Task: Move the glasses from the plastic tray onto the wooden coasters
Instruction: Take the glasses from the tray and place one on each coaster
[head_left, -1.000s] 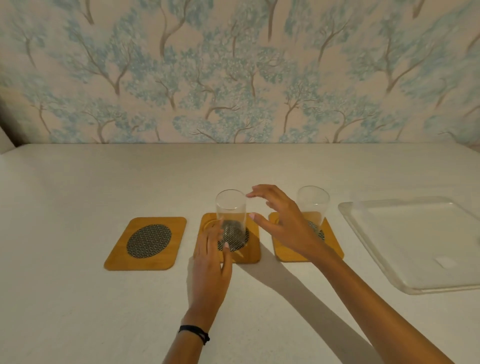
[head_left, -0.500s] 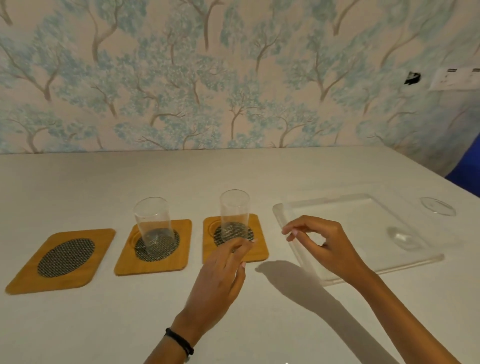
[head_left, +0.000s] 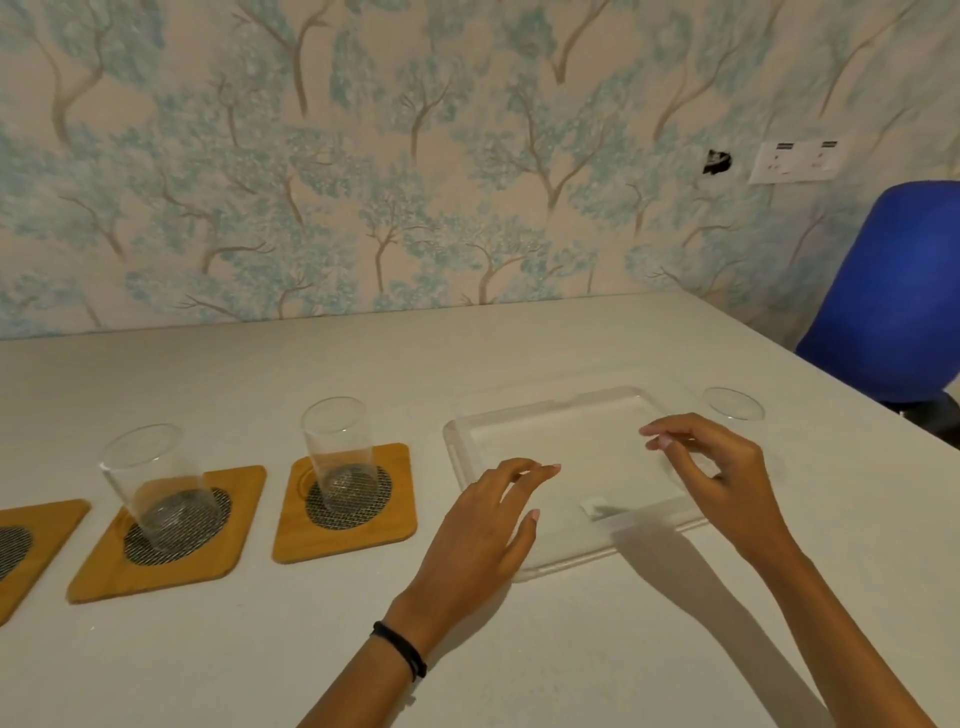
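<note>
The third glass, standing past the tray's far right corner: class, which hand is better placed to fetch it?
Right. The right hand hovers just beside the third glass; the left hand is further left.

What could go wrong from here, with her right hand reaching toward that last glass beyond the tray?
The third glass is clear and faint against the pale table, so the right hand could misjudge it and tip it. Carrying it to the empty coaster at far left means passing the two upright glasses, which a hand could clip. The left hand hovers over the tray edge.
</note>
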